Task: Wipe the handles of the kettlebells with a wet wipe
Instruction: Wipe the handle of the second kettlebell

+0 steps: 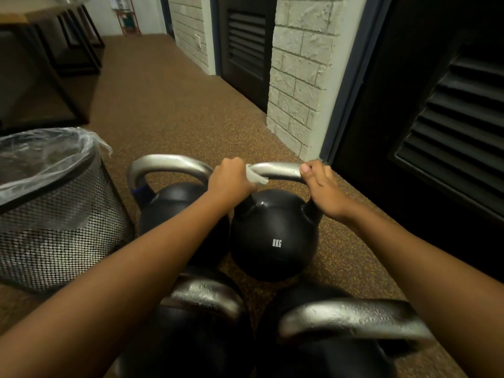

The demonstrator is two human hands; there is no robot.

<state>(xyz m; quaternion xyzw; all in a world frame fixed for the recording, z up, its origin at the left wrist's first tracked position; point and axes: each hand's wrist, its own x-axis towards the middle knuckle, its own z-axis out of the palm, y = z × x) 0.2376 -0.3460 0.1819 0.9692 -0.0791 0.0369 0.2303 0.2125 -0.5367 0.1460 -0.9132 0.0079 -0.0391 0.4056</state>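
Several black kettlebells with silver handles stand on the brown floor. The one marked 8KG (pixel 274 238) is in the middle. My left hand (pixel 229 180) grips the left end of its handle (pixel 278 170) with a white wet wipe (pixel 256 177) wrapped round the bar. My right hand (pixel 323 189) holds the right end of the same handle, thumb on top. Another kettlebell (pixel 166 197) stands to its left, partly behind my left forearm. Two more kettlebells (pixel 207 296) (pixel 351 320) sit close to me at the bottom.
A black mesh bin (pixel 57 238) with a clear plastic liner stands at the left, next to the kettlebells. A white brick pillar (pixel 297 77) and dark louvred doors (pixel 447 137) line the right side. Dark furniture (pixel 41 64) stands at the far left.
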